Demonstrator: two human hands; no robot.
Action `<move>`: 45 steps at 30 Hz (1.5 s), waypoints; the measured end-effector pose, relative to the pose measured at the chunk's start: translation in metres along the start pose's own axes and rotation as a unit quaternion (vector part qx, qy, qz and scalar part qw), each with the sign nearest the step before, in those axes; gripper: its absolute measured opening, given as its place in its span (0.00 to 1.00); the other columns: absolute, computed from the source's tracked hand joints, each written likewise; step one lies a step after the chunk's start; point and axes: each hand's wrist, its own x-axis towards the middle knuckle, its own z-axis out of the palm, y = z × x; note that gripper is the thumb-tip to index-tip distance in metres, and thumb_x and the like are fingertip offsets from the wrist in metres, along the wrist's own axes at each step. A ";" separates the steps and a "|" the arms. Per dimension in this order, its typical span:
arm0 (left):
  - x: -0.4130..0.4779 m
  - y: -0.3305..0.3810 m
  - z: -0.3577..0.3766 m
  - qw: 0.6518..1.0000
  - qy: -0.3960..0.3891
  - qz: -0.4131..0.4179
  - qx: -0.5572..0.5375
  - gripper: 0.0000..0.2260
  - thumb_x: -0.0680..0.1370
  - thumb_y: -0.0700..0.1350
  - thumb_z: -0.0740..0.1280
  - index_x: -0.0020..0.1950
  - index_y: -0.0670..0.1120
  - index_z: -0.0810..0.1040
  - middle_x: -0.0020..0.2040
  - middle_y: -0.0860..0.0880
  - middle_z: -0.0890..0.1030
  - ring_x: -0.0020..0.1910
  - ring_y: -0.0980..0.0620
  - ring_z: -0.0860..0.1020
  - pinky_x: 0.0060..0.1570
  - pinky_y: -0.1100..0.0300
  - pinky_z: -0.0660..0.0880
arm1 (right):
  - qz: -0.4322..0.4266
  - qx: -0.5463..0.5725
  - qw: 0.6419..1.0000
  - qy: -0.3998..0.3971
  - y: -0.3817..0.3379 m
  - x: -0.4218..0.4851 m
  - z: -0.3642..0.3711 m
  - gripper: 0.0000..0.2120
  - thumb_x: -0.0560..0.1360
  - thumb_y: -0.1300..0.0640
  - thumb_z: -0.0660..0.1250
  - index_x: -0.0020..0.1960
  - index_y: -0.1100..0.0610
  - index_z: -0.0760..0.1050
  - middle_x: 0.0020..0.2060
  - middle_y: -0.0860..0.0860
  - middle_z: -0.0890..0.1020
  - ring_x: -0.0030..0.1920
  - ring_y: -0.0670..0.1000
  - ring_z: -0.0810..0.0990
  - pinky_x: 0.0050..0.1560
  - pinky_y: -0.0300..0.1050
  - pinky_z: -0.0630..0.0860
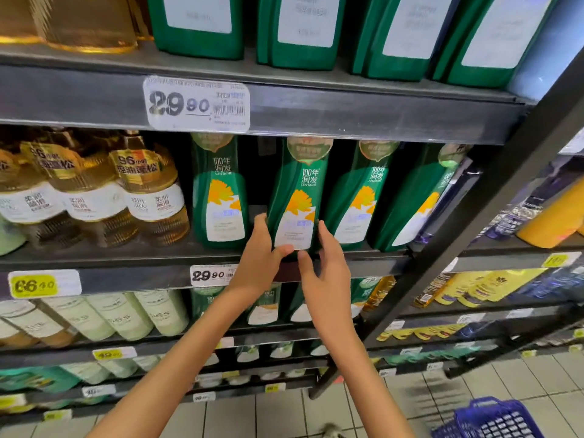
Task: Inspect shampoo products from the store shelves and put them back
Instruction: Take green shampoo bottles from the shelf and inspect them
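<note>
Shampoo bottle (298,191) tilted at shelf (132,278) front, gripped low by left hand (257,260), thumb on label, right hand (328,276) touching its right side with straight fingers.

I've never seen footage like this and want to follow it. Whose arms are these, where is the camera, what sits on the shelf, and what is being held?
There is no machine here. These are a person's two bare arms, filmed by one wide-angle camera worn on their head, looking forward and down. In front is a store shelf holding golden bottles on the left and other green shampoo bottles in a row. The left hand grips the lower part of the held green bottle, which is tilted at the shelf's front. The right hand touches its other side with fairly straight fingers. A blue basket sits on the floor, lower right.
</note>
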 end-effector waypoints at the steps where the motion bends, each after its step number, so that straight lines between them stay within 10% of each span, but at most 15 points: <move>1: 0.001 0.001 0.000 1.000 0.000 -0.003 0.001 0.16 0.76 0.34 0.65 0.57 0.45 0.63 0.59 0.48 0.75 0.60 0.52 0.73 0.52 0.70 0.69 | 0.001 -0.003 1.000 0.004 0.001 -0.002 0.000 0.25 0.79 0.59 0.61 0.74 0.51 0.60 0.71 0.43 0.65 0.70 0.39 0.62 0.67 0.28 0.58; 18: 0.011 0.005 -0.004 0.996 -0.009 -0.024 0.089 0.21 0.78 0.38 0.64 0.65 0.34 0.58 0.65 0.36 0.70 0.65 0.42 0.70 0.64 0.47 0.67 | 0.057 0.033 0.995 -0.068 0.011 -0.003 -0.009 0.24 0.80 0.60 0.60 0.74 0.51 0.61 0.68 0.46 0.69 0.66 0.40 0.66 0.66 0.35 0.62; 24: 0.007 0.000 -0.003 0.997 0.012 -0.001 0.080 0.21 0.77 0.39 0.65 0.66 0.38 0.62 0.65 0.43 0.72 0.65 0.48 0.70 0.60 0.65 0.65 | 0.053 0.046 0.995 -0.068 0.007 -0.012 -0.008 0.22 0.79 0.61 0.61 0.72 0.54 0.64 0.68 0.47 0.71 0.67 0.42 0.69 0.70 0.40 0.65; 31: -0.008 -0.004 -0.002 0.995 0.034 -0.026 0.090 0.31 0.79 0.40 0.63 0.76 0.43 0.49 0.76 0.46 0.58 0.74 0.51 0.57 0.70 0.60 0.54 | 0.043 0.041 0.995 -0.082 -0.001 -0.018 -0.001 0.21 0.79 0.61 0.61 0.71 0.52 0.65 0.66 0.46 0.73 0.66 0.42 0.70 0.68 0.38 0.66; 45: -0.070 0.000 -0.073 0.993 0.105 -0.027 -0.036 0.15 0.79 0.41 0.61 0.66 0.48 0.72 0.59 0.55 0.77 0.57 0.69 0.74 0.56 0.75 0.69 | -0.078 0.031 0.994 -0.075 -0.039 0.005 0.039 0.26 0.79 0.59 0.62 0.75 0.55 0.59 0.72 0.47 0.65 0.72 0.41 0.61 0.72 0.35 0.58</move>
